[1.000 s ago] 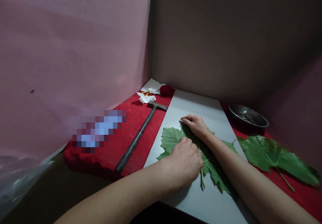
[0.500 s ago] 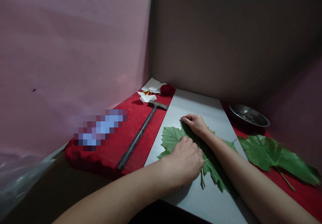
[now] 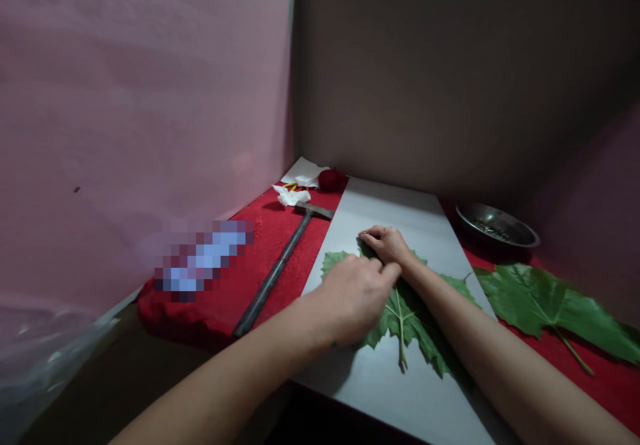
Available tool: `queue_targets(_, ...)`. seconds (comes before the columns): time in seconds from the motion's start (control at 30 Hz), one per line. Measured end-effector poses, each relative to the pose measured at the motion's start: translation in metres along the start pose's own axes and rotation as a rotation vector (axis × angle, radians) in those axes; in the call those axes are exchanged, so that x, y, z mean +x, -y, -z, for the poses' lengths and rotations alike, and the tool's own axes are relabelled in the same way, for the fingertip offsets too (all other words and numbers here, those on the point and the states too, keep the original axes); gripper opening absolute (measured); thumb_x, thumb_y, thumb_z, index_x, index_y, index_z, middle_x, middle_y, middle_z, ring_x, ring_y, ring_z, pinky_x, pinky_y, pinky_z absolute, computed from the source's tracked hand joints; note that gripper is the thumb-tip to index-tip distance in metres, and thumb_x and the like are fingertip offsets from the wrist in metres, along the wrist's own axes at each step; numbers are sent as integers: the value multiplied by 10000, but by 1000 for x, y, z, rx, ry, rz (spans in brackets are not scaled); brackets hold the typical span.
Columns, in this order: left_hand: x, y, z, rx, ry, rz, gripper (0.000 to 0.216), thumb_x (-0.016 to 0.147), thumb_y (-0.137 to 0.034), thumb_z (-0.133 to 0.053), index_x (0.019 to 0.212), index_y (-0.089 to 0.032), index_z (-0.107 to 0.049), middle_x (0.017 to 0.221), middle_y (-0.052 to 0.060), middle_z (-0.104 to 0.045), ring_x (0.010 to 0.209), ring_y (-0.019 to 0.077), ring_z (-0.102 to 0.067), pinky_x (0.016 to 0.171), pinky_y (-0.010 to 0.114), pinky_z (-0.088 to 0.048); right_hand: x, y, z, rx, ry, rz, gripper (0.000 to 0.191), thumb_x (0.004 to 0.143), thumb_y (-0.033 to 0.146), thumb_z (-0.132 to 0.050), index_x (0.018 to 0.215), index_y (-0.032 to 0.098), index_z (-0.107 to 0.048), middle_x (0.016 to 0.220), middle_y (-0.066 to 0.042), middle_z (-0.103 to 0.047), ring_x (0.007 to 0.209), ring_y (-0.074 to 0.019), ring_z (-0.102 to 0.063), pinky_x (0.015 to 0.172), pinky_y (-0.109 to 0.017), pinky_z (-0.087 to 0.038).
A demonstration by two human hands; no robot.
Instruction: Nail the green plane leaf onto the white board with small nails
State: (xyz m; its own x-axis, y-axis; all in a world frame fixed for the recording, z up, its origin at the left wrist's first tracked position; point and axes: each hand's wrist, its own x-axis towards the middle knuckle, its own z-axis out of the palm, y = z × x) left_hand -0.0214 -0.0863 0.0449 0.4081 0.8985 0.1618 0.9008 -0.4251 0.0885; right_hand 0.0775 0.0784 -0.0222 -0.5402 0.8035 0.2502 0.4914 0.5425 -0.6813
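Left hand (image 3: 357, 295) curls over leaf (image 3: 401, 325), cannot tell finger contents; right hand (image 3: 393, 244), fingers pinched on leaf's far tip, likely steadying it. Hammer (image 3: 282, 258) left of leaf.

Dim light is falling; the back wall (image 3: 440, 78) is sinking into grey-brown gloom, darkest at upper right; the pink wall (image 3: 150, 98) at left is looking brighter; the left hand (image 3: 357, 295) is casting a soft shadow on the white board (image 3: 390, 205); clear plastic (image 3: 55, 352) is showing pale glare; coarse pixels (image 3: 205, 258) are masking something on the red cloth (image 3: 270, 232); the rightmost leaf (image 3: 530, 298) is blurring toward the edge.
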Motion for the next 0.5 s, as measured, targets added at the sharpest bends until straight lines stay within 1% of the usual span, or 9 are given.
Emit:
queue_targets(0.07, -5, 25, 8, 40, -74, 226, 359, 831, -114, -400, 1170, -173, -502, 1004, 87, -604, 902, 230, -563, 792, 340, -422, 1, -2, -1, -14, -7, 7, 187, 805, 249, -543, 761, 187, -714, 817, -37, -712, 778, -171, -635, 711, -246, -460)
queue_targets(0.1, -8, 39, 10, 95, -67, 395, 305, 862, -159, -392, 1138, -184, -521, 1015, 92, -597, 922, 241, -566, 783, 341, -428, 1, -2, -1, -19, -11, 8, 188, 807, 253, -544, 767, 188, -716, 824, -38, -713, 784, -173, -635, 713, -247, -461)
queue_targets(0.13, -11, 54, 11, 130, -55, 497, 274, 878, -200, -389, 1103, -147, -535, 1015, 137, -587, 928, 281, -569, 753, 370, -436, 1, -2, -1, -28, -11, 7, 189, 810, 254, -543, 778, 188, -718, 832, -38, -713, 789, -173, -636, 715, -244, -461)
queue_targets(0.17, -14, 68, 11, 152, -47, 558, 266, 878, -228, -404, 1072, -109, -542, 1015, 179, -577, 939, 318, -566, 736, 393, -439, 1, -2, -1, -38, -10, 3, 188, 812, 250, -544, 789, 188, -719, 839, -38, -713, 791, -171, -636, 714, -240, -460)
queue_targets(0.23, -19, 92, 4, 169, -14, 631, 287, 866, -261, -451, 1069, -72, -524, 1043, 219, -561, 954, 351, -568, 736, 416, -441, 1, -1, -1, -55, -6, -11, 181, 812, 245, -549, 806, 188, -720, 848, -35, -714, 795, -167, -636, 713, -232, -459)
queue_targets(0.3, -19, 107, -6, 151, 41, 662, 288, 853, -271, -493, 1063, -75, -517, 1018, 200, -581, 926, 333, -592, 728, 401, -451, 1, 0, -1, -70, -3, -20, 178, 814, 250, -552, 813, 195, -721, 859, -30, -715, 807, -165, -635, 716, -227, -457)
queue_targets(0.4, -15, 116, -22, 129, 89, 725, 271, 848, -210, -482, 1082, -75, -498, 1023, 202, -588, 931, 314, -610, 744, 388, -456, 2, 1, -1, -84, -1, -33, 177, 813, 258, -554, 806, 206, -723, 863, -25, -715, 809, -166, -635, 709, -224, -457)
queue_targets(0.5, -9, 120, -27, 107, 95, 792, 302, 813, -147, -474, 1101, -55, -486, 1035, 236, -579, 925, 330, -619, 737, 386, -454, 3, 1, -2, -90, 2, -44, 174, 807, 251, -558, 797, 209, -726, 857, -24, -716, 799, -166, -634, 696, -222, -456)
